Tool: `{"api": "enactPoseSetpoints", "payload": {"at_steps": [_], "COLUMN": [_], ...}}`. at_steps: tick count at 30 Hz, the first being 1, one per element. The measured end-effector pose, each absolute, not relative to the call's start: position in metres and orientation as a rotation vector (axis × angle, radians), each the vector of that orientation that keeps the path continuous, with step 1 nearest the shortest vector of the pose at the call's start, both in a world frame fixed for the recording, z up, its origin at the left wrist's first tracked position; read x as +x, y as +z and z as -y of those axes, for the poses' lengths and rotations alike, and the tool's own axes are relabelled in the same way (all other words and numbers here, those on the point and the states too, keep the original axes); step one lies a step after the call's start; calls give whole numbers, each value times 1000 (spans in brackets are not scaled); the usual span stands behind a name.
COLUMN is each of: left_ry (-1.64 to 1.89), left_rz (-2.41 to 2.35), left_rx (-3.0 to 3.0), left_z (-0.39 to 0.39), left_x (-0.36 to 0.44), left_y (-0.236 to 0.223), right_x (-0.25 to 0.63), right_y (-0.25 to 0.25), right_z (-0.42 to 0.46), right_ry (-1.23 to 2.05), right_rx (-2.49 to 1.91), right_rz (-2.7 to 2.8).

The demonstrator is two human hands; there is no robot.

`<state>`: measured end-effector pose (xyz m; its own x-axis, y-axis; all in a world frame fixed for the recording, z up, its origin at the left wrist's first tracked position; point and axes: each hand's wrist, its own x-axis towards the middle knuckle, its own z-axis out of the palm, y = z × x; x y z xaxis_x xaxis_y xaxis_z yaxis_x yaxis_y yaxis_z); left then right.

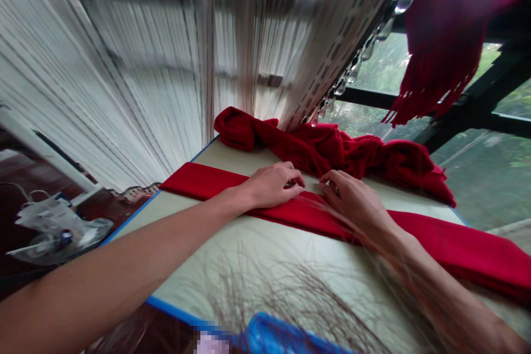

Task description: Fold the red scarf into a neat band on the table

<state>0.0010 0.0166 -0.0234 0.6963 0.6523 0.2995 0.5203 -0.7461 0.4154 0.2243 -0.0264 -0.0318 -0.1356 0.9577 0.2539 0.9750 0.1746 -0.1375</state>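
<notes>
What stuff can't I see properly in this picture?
Head view: right end of the folded red cloth, cut off by the right edge.
Head view: top of the fringed red cloth, cut off by the top edge.
Head view: rest of the blue thing, cut off by the bottom edge.
Head view: cloth under the left hand, covered by it.

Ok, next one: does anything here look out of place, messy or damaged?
No spill or damage is visible. The far red cloth is bunched up on the table, untidy beside the flat, folded red strip at the left hand and right hand. Loose hair strands also cross the view.
</notes>
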Motion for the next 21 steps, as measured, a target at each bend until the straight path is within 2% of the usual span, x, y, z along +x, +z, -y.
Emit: {"api": "enactPoseSetpoints", "payload": {"at_steps": [21], "left_ry": [665], "left_rz": [-881], "left_rx": [2601], "left_z": [-19], "left_x": [3], "left_y": [-25], "right_x": [217], "right_y": [-27], "right_z": [29], "right_ry": [-61], "right_rx": [-1840], "right_rz": [2241]}}
